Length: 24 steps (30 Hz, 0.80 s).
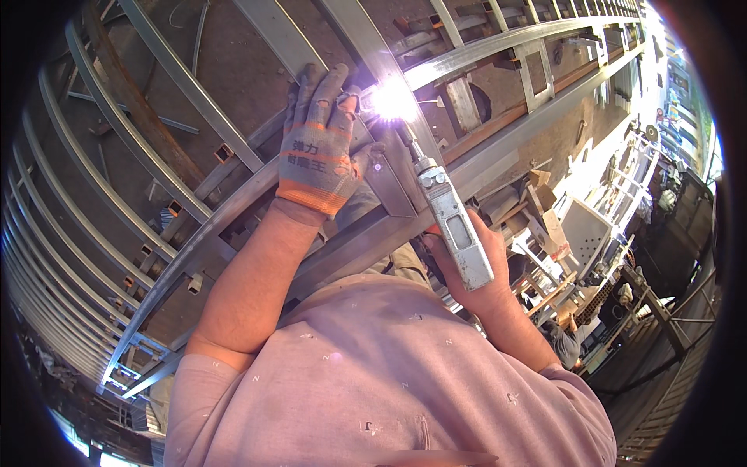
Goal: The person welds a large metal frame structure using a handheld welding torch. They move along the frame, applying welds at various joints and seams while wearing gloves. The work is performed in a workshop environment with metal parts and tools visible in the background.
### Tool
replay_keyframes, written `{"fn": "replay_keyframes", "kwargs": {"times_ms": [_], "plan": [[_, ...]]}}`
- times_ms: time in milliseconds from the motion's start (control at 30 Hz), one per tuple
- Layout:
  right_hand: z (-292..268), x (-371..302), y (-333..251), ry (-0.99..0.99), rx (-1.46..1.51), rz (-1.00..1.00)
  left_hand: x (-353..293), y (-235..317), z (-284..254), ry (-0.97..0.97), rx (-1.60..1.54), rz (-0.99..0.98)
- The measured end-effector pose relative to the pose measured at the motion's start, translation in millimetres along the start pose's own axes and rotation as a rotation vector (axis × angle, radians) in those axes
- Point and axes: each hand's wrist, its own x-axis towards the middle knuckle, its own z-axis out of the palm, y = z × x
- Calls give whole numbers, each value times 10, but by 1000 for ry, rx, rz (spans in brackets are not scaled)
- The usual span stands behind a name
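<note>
While a row of metal bars [187, 92] stretches far to the left of the welding tool [455, 226], a curved rail [208, 224] crosses their ends, apparently tying them together. Just left of the welding tool's tip, the gloved left hand [319, 148] lies with its back up and fingers extended over the end of a flat bar [280, 35], seemingly to steady it; how hard it presses, I cannot tell. At the tip, a white glare [394, 100] hides the contact spot on a metal beam [358, 35]. At the welding tool's lower end, the right hand [492, 265] wraps around it, probably to keep it aimed. Farther right of the tool sits a perforated panel [583, 233].
</note>
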Motion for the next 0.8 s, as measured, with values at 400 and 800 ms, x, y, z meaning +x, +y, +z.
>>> {"fn": "replay_keyframes", "kwargs": {"times_ms": [400,800], "plan": [[-75,-71,85,3,101,-65,-78,42,-194,-18,35,5],[-144,23,164,-104,104,15,-347,68,-511,-61,84,68]]}}
